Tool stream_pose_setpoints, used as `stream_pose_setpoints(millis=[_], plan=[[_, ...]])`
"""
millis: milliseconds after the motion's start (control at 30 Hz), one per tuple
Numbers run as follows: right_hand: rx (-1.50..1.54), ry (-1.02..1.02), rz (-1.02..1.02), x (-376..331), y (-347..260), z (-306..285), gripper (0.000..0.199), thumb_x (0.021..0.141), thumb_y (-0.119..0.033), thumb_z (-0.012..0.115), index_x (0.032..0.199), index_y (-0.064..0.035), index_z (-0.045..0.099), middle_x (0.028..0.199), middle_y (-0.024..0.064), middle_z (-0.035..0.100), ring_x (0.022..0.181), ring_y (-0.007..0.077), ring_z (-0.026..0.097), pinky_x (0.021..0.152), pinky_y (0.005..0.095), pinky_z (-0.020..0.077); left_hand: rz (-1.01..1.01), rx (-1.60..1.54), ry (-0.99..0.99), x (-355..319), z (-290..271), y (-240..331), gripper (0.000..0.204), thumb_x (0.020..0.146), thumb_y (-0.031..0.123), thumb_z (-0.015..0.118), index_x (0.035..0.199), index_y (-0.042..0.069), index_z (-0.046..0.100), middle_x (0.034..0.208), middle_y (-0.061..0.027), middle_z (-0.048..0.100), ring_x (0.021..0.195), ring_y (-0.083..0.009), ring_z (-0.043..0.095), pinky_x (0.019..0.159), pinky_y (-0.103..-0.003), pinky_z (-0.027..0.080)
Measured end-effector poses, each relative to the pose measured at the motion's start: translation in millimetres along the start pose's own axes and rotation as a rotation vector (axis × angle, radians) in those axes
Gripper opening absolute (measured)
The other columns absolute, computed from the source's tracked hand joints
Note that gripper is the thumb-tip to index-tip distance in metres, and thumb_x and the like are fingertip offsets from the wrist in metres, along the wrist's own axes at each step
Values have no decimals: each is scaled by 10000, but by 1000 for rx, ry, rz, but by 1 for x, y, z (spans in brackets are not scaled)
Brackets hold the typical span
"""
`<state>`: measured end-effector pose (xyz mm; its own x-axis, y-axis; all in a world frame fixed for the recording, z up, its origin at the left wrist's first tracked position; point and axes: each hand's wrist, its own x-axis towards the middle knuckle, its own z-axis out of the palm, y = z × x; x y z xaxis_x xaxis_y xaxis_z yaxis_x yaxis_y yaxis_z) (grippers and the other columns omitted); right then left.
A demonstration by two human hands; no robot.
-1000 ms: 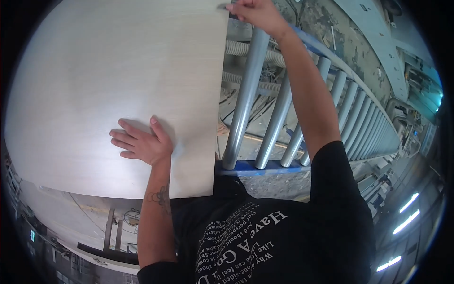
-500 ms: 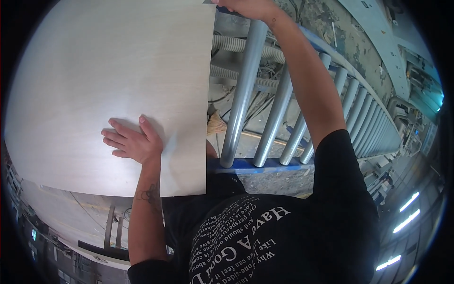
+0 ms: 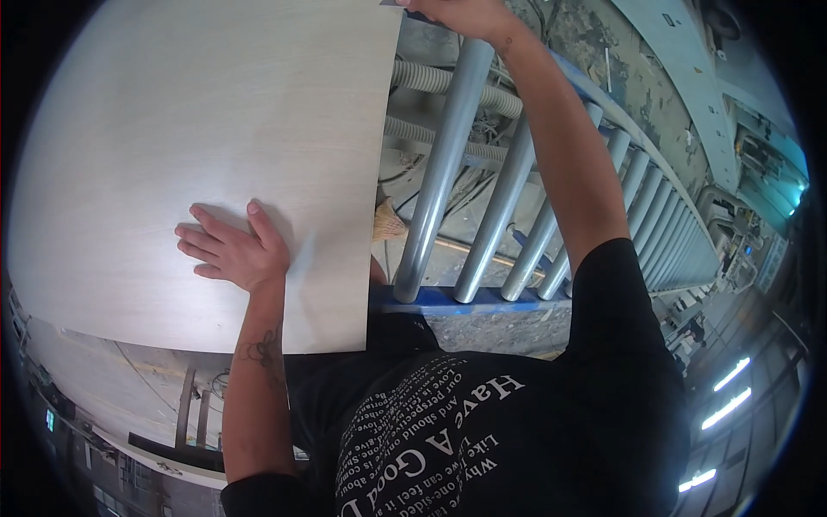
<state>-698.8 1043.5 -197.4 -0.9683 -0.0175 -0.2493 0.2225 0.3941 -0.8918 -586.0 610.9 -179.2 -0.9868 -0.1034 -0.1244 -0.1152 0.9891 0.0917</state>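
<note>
A large pale wood-grain board (image 3: 215, 112) fills the left side of the head view. My left hand (image 3: 237, 250) lies flat on its lower part, fingers spread, holding nothing. My right arm reaches far forward, and my right hand (image 3: 461, 15) is at the board's far right corner, partly cut off by the top of the picture. Its fingers look curled closed. A small grey tip shows beside them at the corner; what it belongs to is hidden.
Grey metal rollers (image 3: 444, 172) on a blue frame (image 3: 482, 299) run off to the right of the board. Ribbed hoses (image 3: 422, 77) and cables lie beneath them. A light-coloured machine beam (image 3: 663, 60) stands at the far right. My body is close to the board's near edge.
The view has turned slightly, so the board's right edge slants a little more. Both hands stay in about the same places on the board.
</note>
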Motion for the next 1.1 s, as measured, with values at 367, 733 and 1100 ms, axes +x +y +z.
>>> stream_pose_setpoints(millis=[367, 733, 1100], plan=[[1, -60, -6, 0, -13, -2, 300, 1001, -249, 701, 793, -36, 662, 611, -53, 540, 523, 43, 472, 468, 256, 373, 11, -15, 0, 3, -2, 0, 956, 970, 632, 484, 1631, 26, 152, 1651, -377, 29, 1540, -547, -10, 1141, -765, 67], [9, -110, -32, 1, -17, -2, 297, 1007, -239, 686, 799, -26, 674, 619, -53, 533, 544, 45, 453, 489, 256, 370, 22, -10, 14, 1, -1, -2, 949, 983, 665, 458, 1629, 41, 155, 1663, -345, 33, 1544, -527, 2, 1150, -755, 74], [-32, -56, -52, -2, -13, -1, 278, 987, -216, 708, 797, -15, 674, 619, -49, 533, 566, 51, 442, 511, 268, 365, 14, -22, 0, 0, -3, 1, 962, 965, 631, 486, 1621, 7, 161, 1647, -382, 34, 1534, -561, -3, 1138, -773, 75]])
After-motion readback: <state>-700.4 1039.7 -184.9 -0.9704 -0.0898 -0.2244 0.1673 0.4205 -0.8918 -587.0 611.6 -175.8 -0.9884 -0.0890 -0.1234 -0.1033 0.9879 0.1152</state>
